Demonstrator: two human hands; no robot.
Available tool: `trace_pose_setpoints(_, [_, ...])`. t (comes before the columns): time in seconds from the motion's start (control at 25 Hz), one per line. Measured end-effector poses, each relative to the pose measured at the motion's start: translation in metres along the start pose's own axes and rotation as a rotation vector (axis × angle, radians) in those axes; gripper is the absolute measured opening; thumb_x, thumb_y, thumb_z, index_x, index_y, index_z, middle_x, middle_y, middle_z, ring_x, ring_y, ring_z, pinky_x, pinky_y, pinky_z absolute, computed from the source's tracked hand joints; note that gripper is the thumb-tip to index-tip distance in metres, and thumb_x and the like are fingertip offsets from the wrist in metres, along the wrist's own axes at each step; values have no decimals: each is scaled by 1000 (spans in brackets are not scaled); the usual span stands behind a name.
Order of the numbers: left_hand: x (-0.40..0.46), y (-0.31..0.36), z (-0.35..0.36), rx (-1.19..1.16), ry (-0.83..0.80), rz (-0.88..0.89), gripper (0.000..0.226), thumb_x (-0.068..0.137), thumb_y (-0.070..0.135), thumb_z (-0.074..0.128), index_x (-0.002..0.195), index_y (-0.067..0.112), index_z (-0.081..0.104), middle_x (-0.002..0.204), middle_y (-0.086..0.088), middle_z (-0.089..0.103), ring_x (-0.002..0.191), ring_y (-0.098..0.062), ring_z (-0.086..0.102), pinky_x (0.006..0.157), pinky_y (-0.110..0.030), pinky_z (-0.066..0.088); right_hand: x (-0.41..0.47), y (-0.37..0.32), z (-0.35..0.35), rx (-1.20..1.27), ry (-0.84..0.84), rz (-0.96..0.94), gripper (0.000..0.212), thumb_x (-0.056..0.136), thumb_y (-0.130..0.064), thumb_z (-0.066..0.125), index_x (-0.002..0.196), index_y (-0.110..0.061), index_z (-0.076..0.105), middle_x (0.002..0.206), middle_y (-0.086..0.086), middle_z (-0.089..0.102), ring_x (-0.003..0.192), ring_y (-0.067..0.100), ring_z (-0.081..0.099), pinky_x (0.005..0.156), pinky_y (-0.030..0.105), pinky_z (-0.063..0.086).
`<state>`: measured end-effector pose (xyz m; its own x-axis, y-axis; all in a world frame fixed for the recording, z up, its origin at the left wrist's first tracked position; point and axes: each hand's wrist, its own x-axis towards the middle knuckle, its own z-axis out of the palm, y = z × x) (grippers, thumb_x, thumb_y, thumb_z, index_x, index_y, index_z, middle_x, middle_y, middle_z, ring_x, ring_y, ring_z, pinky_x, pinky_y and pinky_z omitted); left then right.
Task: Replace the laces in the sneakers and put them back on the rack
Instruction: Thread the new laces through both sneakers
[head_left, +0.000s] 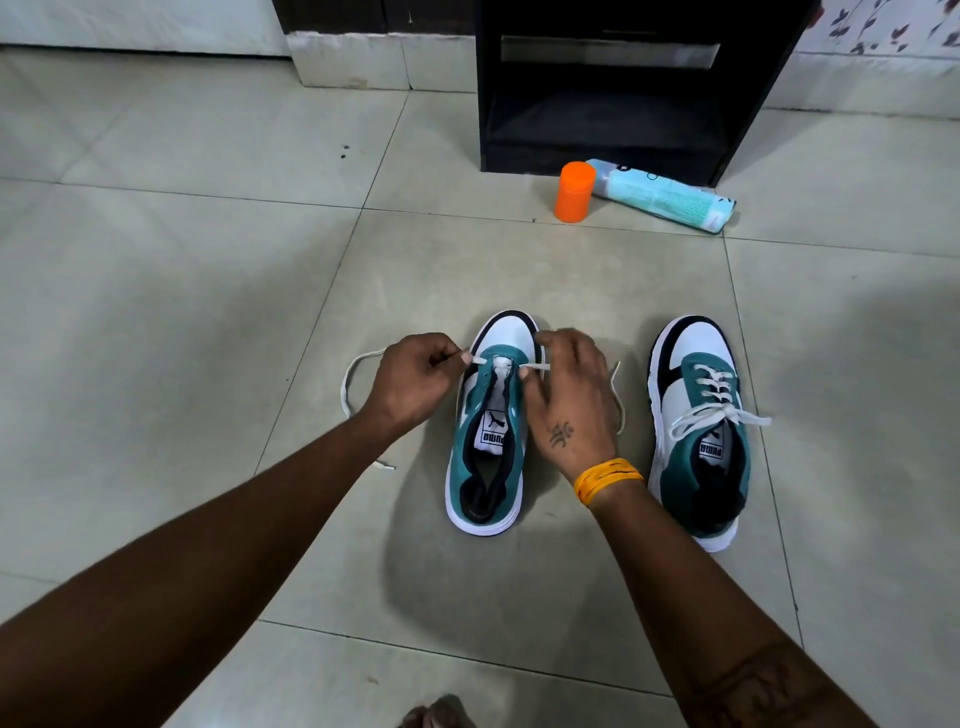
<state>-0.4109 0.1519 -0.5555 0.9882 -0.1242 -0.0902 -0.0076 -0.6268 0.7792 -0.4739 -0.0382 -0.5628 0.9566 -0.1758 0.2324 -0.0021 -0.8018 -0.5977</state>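
Landmark = unlaced sneaker, centre of floor, toe pointing away from person.

- White lace through lowest eyelet pair only; rest of eyelets bare.
- L hand just left of toe end, fingers curled, pinching lace where it exits left eyelet. Slack loops out on floor further left, tip lies near the forearm.
- R hand just right of toe end, fingertips pinching the other lace end at right eyelet; loose tail trails on floor to the right.
- Laced sneaker right of landmark, bow tied, apart from it.
- Rack well beyond toe. Orange cap + spray can lying on floor in front of rack.

Risks (judgement): uneven pull → one end short, no length for bow. Lace looks flat → may twist at eyelet if fed carelessly. Floor slack could snag under forearm. Skipped eyelet → mismatch w/ laced sneaker.
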Motion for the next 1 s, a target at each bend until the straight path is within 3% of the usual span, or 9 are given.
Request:
trace_pose_setpoints(0.16, [-1,9,-6,4,-12,-54,23,95,32,72,74,22,72,61,11,65,52,3,52,55,-17,38,8,-3,-4,87,-59,165,12,94,-24,64,104,-18,62,96,7,74,92,34,67,76,42,54])
trace_pose_setpoints(0.24, [-2,15,-13,8,-35,-67,21,96,29,71,79,18,75,67,5,70,51,3,52,53,-14,37,13,-4,-13,146,-72,245,7,89,-22,67,93,-22,62,84,-2,72,84,27,68,72,38,54])
trace_pose_setpoints(0.32, [2,21,-22,-61,-50,-79,16,95,24,72,82,17,77,68,2,72,56,0,57,59,-21,44,20,-5,-21,282,-94,340,8,85,-19,71,83,-24,65,77,-10,69,76,15,66,71,31,52])
trace_pose_setpoints(0.4, [6,31,-35,-132,-88,-107,11,94,20,72,86,15,77,68,0,72,57,-8,60,59,-23,48,25,-8,-28,448,-123,414,9,82,-20,73,77,-26,69,74,-8,70,67,13,65,71,35,56])
trace_pose_setpoints(0.48, [11,47,-47,-151,-151,-143,9,93,15,71,87,11,77,68,-2,70,56,-12,57,57,-24,48,30,-16,-35,557,-133,436,7,82,-21,72,77,-27,72,73,-5,71,63,14,62,70,40,59])
trace_pose_setpoints(0.76, [15,111,-77,-388,-342,-154,17,98,0,58,99,2,74,83,-11,70,60,-13,55,62,-26,53,56,-65,-86,728,-175,383,11,93,-9,65,89,-7,75,73,4,68,51,6,51,50,25,49])
trace_pose_setpoints(1.0, [11,156,-97,-534,-337,-119,14,100,4,59,101,1,73,82,-12,71,62,-15,59,64,-27,57,74,-97,-121,778,-161,322,12,93,-8,63,89,-9,75,74,4,68,47,8,49,51,27,51])
